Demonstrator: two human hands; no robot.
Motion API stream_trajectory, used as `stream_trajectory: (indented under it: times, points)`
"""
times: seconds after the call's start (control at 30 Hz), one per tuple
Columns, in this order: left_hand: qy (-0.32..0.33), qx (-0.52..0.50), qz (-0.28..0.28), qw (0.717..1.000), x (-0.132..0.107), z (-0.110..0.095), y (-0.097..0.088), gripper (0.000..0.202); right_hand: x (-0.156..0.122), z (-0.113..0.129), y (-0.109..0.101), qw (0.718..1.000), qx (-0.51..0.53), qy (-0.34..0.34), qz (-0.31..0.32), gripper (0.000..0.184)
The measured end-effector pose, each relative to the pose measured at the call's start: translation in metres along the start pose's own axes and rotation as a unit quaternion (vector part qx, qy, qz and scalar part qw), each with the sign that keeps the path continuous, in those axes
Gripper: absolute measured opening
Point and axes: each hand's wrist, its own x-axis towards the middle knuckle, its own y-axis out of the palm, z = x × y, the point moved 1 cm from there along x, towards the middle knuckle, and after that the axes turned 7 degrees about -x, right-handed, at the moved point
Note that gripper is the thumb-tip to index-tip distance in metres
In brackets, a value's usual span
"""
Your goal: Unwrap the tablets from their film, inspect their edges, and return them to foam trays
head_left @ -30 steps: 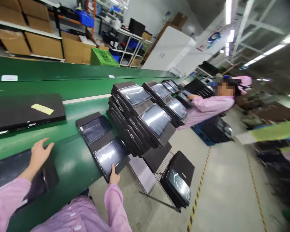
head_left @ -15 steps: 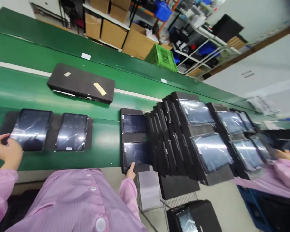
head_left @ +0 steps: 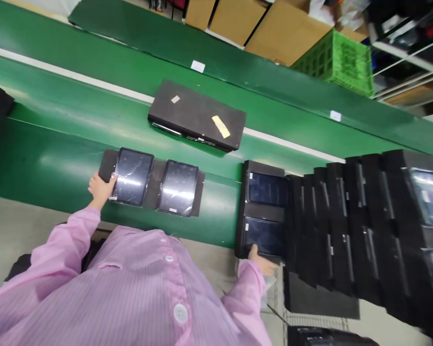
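A black foam tray (head_left: 201,194) lies on the green bench, holding two film-covered tablet screens; the left one (head_left: 133,177) is nearest my left hand (head_left: 101,189). That hand closes on the tray's left end, thumb on top by the screen's lower corner, other fingers at the outer edge. To the right, my right hand (head_left: 262,262) grips the near edge of a second black foam tray (head_left: 263,210), its thumb over the rim and some fingers partly hidden. This second tray carries two dark screens, the nearer one (head_left: 265,236) just beyond the thumb.
Several black foam trays (head_left: 350,226) lean in a row at the right. A closed black foam stack (head_left: 198,113) with tape pieces sits farther back. Beyond the bench are a green crate (head_left: 346,62) and cardboard boxes (head_left: 238,21). A wire rack (head_left: 313,321) stands below right.
The view has swung left, so everything sits farther right in it. My left hand has shifted from the left screen's lower side onto the tray's end. My right hand stays at its tray's near edge.
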Motion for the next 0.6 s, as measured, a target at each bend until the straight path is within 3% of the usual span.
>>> stream_trajectory:
  times: [0.07, 0.13, 0.2, 0.27, 0.37, 0.47, 0.53, 0.6]
  points:
    - [0.017, 0.001, 0.005, 1.000, -0.003, 0.000, 0.003, 0.094, -0.006, 0.042, 0.015, 0.998, -0.013, -0.035, -0.057, 0.070]
    - [0.030, -0.011, 0.024, 0.999, -0.008, 0.000, 0.004, 0.094, -0.018, 0.097, 0.045, 0.993, -0.010, -0.106, -0.058, 0.074]
    - [0.040, -0.033, 0.058, 0.997, -0.011, 0.001, 0.005, 0.093, -0.036, 0.163, 0.086, 0.974, 0.005, -0.225, 0.000, 0.064]
    - [0.062, -0.056, 0.101, 0.991, -0.013, 0.003, 0.008, 0.095, -0.059, 0.232, 0.130, 0.934, 0.018, -0.348, 0.081, 0.047]
    - [0.117, -0.091, 0.159, 0.976, -0.020, 0.011, 0.010, 0.102, -0.087, 0.314, 0.188, 0.878, 0.021, -0.450, 0.162, 0.046]
    - [0.195, -0.107, 0.175, 0.959, -0.033, 0.025, 0.007, 0.099, -0.100, 0.351, 0.226, 0.856, 0.010, -0.471, 0.213, 0.052]
    - [0.283, -0.076, 0.163, 0.942, -0.044, 0.034, 0.001, 0.089, -0.103, 0.352, 0.238, 0.854, 0.005, -0.466, 0.230, 0.054]
    - [0.398, -0.018, 0.168, 0.902, -0.054, 0.038, -0.003, 0.071, -0.105, 0.339, 0.239, 0.861, 0.020, -0.459, 0.220, 0.058]
